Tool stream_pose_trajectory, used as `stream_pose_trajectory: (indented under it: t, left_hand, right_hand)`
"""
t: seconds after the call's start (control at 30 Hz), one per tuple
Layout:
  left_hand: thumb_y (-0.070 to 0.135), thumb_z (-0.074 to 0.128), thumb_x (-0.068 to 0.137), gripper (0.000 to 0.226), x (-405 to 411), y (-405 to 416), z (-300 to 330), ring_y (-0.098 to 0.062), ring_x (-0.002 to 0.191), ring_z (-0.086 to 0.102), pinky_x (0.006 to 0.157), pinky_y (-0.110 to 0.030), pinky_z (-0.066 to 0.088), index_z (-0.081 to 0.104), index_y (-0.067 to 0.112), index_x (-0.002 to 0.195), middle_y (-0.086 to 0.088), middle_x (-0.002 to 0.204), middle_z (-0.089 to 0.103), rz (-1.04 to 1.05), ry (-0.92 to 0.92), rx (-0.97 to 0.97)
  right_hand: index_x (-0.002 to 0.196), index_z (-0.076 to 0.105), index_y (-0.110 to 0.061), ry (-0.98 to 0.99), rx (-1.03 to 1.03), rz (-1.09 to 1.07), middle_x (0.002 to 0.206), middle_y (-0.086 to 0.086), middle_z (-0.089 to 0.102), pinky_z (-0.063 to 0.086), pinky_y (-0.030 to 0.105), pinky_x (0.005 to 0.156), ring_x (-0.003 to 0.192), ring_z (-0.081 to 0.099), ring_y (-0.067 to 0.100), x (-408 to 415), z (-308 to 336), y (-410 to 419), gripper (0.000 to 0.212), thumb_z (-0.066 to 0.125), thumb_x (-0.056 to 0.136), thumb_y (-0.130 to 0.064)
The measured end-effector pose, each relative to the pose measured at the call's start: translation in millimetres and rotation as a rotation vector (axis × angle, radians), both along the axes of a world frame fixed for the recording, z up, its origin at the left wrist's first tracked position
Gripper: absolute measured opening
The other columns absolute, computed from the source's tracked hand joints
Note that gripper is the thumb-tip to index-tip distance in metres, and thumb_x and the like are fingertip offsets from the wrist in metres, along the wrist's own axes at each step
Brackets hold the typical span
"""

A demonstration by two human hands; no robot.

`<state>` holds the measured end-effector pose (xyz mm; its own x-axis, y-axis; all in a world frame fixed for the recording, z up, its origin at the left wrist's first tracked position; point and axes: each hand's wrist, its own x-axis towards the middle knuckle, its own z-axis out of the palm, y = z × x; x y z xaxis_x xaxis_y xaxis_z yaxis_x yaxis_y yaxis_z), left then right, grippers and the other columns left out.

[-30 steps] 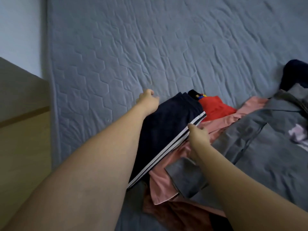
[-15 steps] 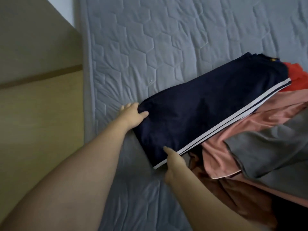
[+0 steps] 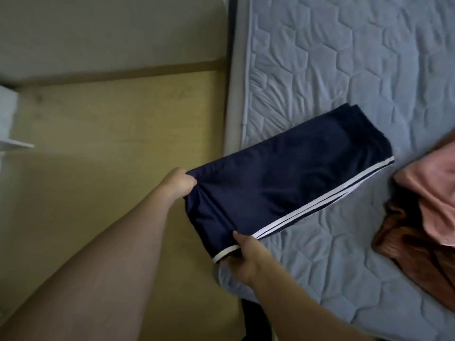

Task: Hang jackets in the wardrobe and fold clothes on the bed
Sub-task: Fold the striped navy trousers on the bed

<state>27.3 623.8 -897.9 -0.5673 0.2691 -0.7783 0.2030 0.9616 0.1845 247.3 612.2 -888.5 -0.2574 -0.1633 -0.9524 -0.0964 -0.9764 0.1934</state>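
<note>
At the frame's centre we see folded navy trousers (image 3: pixel 283 178) with white side stripes, half on the quilted bed (image 3: pixel 344 70), half past its left edge. Our left hand (image 3: pixel 178 182) and right hand (image 3: pixel 246 257) pinch the near corners. At right lie a pink garment (image 3: pixel 433 193) and what seems a brown one (image 3: pixel 413 244).

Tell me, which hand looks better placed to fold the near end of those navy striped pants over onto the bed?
Probably the right hand. It pinches the navy pants at the white-striped corner beside the mattress, so it can sweep inward. The left hand grips the corner hanging out past the bed's edge.
</note>
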Motion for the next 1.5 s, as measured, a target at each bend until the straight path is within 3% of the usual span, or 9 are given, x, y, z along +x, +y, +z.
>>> stream_pose_trajectory:
  t: [0.4, 0.53, 0.67, 0.77, 0.87, 1.0, 1.13, 1.37, 1.5]
  left_hand:
    - [0.007, 0.045, 0.083, 0.025, 26, 108, 123, -0.016, 0.062, 0.048, 0.057, -0.023, 0.037, 0.064, 0.023, 0.084, -0.002, 0.077, 0.055, 0.168, -0.202, 0.241]
    - [0.019, 0.047, 0.088, 0.019, 85, 189, 101, -0.011, 0.057, 0.051, 0.059, -0.024, 0.038, 0.066, 0.024, 0.084, 0.004, 0.072, 0.055, 0.141, -0.290, 0.289]
    - [0.024, 0.053, 0.078, 0.023, 126, 224, 51, -0.012, 0.065, 0.049, 0.065, -0.028, 0.037, 0.068, 0.026, 0.095, 0.004, 0.069, 0.056, -0.007, -0.310, 0.304]
    - [0.019, 0.058, 0.067, 0.049, 129, 225, 3, -0.020, 0.104, 0.054, 0.089, -0.031, 0.044, 0.064, 0.033, 0.114, -0.001, 0.109, 0.060, -0.150, -0.189, 0.316]
    - [0.043, 0.071, 0.073, 0.085, 117, 205, -35, -0.029, 0.141, 0.019, 0.114, -0.044, 0.023, 0.028, 0.041, 0.147, -0.003, 0.153, 0.022, -0.355, 0.008, 0.106]
    - [0.081, 0.057, 0.065, 0.092, 109, 180, -64, -0.029, 0.139, 0.022, 0.112, -0.045, 0.025, 0.033, 0.038, 0.142, 0.000, 0.149, 0.023, -0.464, 0.126, 0.025]
    - [0.070, 0.065, 0.072, 0.063, 107, 168, -57, -0.010, 0.099, 0.054, 0.079, -0.029, 0.045, 0.046, 0.033, 0.119, 0.010, 0.123, 0.053, -0.302, -0.071, 0.197]
    - [0.078, 0.060, 0.071, 0.101, 122, 143, -38, -0.019, 0.120, 0.053, 0.100, -0.038, 0.047, 0.028, 0.022, 0.148, 0.007, 0.140, 0.045, 0.025, -0.236, 0.270]
    - [0.060, 0.075, 0.073, 0.079, 131, 127, -50, -0.014, 0.107, 0.061, 0.091, -0.034, 0.052, 0.037, 0.032, 0.136, 0.005, 0.128, 0.057, 0.189, -0.415, 0.298]
  right_hand:
    - [0.116, 0.059, -0.002, -0.046, 0.122, -0.278, 0.105, 0.022, 0.067, 0.055, 0.046, 0.064, 0.082, 0.067, 0.037, 33, 83, 61, 0.033, 0.035, 0.094, 0.001]
    - [0.120, 0.053, -0.007, -0.062, 0.386, 0.014, 0.083, 0.010, 0.063, 0.054, 0.033, 0.061, 0.065, 0.063, 0.022, 85, 59, 112, 0.028, 0.052, 0.093, 0.002]
    - [0.126, 0.055, -0.020, -0.240, 0.484, 0.151, 0.112, 0.005, 0.056, 0.052, 0.034, 0.073, 0.077, 0.054, 0.017, 115, 9, 150, 0.034, 0.060, 0.094, -0.031]
    - [0.130, 0.054, -0.020, -0.347, 0.606, 0.226, 0.130, 0.000, 0.030, 0.041, 0.031, 0.095, 0.082, 0.049, 0.011, 125, -24, 168, 0.043, 0.052, 0.095, -0.045]
    - [0.134, 0.049, -0.020, -0.332, 0.693, 0.134, 0.141, 0.000, 0.033, 0.038, 0.035, 0.105, 0.099, 0.053, 0.016, 123, -51, 175, 0.045, 0.046, 0.097, -0.045]
    - [0.142, 0.033, -0.027, -0.265, 0.749, 0.015, 0.141, 0.000, 0.043, 0.036, 0.046, 0.110, 0.122, 0.048, 0.021, 109, -69, 172, 0.048, 0.043, 0.098, -0.043]
    - [0.144, 0.021, -0.028, -0.251, 0.753, -0.032, 0.133, -0.002, 0.050, 0.042, 0.040, 0.105, 0.115, 0.053, 0.017, 109, -66, 179, 0.059, 0.052, 0.096, -0.038]
    - [0.135, 0.039, -0.014, -0.313, 0.661, -0.021, 0.124, 0.006, 0.057, 0.049, 0.048, 0.096, 0.107, 0.061, 0.026, 137, -57, 224, 0.068, 0.066, 0.084, -0.050]
    - [0.115, 0.061, -0.008, -0.157, 0.592, 0.264, 0.099, 0.010, 0.072, 0.058, 0.032, 0.061, 0.083, 0.071, 0.026, 131, -54, 209, 0.050, 0.080, 0.076, -0.033]
